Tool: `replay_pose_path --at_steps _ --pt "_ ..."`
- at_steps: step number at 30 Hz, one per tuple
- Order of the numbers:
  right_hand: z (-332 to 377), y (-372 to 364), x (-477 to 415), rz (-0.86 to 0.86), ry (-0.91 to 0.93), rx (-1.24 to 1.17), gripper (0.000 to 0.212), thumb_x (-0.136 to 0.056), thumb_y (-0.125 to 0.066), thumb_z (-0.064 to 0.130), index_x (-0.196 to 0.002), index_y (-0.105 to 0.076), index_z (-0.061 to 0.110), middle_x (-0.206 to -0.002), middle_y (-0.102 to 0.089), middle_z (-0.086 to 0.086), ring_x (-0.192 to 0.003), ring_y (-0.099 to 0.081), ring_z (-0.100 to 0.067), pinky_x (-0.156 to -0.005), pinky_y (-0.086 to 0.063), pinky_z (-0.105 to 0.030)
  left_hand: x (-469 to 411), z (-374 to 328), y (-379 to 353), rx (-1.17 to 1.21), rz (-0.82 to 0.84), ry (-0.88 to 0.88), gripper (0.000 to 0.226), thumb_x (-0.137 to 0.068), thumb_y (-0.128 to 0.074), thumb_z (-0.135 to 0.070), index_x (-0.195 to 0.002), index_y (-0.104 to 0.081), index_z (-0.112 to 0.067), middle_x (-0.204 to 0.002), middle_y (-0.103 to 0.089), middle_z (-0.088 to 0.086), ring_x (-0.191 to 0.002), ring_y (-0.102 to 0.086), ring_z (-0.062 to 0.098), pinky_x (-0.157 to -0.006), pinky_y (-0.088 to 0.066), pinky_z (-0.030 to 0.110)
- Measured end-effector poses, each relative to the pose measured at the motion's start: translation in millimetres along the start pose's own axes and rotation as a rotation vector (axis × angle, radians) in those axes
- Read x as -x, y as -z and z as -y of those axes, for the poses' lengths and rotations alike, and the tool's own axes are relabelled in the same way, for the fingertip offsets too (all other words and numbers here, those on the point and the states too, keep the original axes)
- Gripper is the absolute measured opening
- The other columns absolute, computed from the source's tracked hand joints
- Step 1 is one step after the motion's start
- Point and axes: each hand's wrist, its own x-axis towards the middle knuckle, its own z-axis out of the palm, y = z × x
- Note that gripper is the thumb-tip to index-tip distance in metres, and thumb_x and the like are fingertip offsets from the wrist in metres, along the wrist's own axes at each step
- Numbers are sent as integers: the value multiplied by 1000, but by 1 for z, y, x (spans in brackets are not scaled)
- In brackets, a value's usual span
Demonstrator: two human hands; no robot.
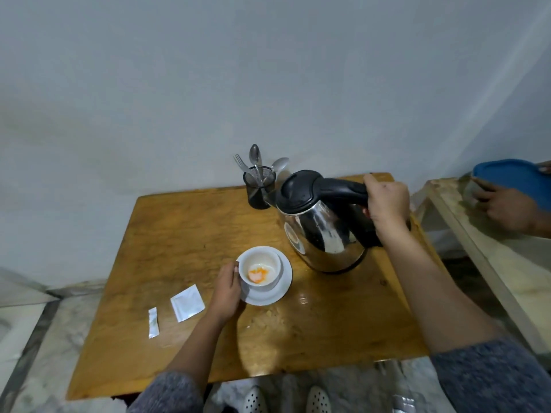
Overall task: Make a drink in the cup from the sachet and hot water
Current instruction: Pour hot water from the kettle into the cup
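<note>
The left hand is curled around the near-left side of the white cup, fingers pressed to its wall, steadying it. The cup stands on a white saucer around the middle of the wooden table, and a patch of orange powder lies at its bottom. The right hand is closed around the black handle of the steel kettle, which sits to the right of the cup and a little farther away, tilted with its spout toward the far left; whether its base touches the table cannot be told.

Left of the left hand, the torn-open white sachet lies flat on the table, and its torn-off strip lies just left of that, close to the table's left edge.

Beyond the kettle, at the far edge of the table, a black mesh holder stands upright with spoons and a fork in it. At the far right, another person's hand rests beside a blue lid on a separate pale surface.
</note>
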Motion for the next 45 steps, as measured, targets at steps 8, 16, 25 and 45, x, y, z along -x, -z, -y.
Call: replay_pose_path --at_steps 8,16,25,45 --pt "14 -6 17 119 199 247 50 -83 -54 26 -39 -33 14 -42 -29 -2 -41 -28 -20 -47 -22 -28 -3 -1 3 -18 17 14 22 -98 -32 -19 -95 -53 -16 -98 -57 8 -91 -51 19 -78 -38 30" --pt "23 -12 27 194 302 379 50 -79 -55 24 -35 -30 17 -37 -25 3 -36 -23 -17 -45 -19 -23 -4 -2 6 1 43 25 20 -98 -33 -20 -96 -52 -18 -100 -56 8 -91 -51 18 -78 -37 30" --pt "25 -16 34 221 383 513 48 -79 -52 27 -35 -35 20 -36 -26 6 -35 -26 -15 -47 -23 -22 -6 2 8 -29 65 22 21 -98 -32 -22 -101 -53 -18 -105 -57 7 -96 -51 17 -82 -39 29" --pt "26 -15 39 221 411 592 46 -77 -50 24 -35 -32 19 -37 -25 5 -36 -26 -16 -47 -26 -22 0 -2 10 -29 76 26 20 -98 -30 -23 -101 -49 -23 -106 -53 4 -97 -48 14 -84 -36 28"
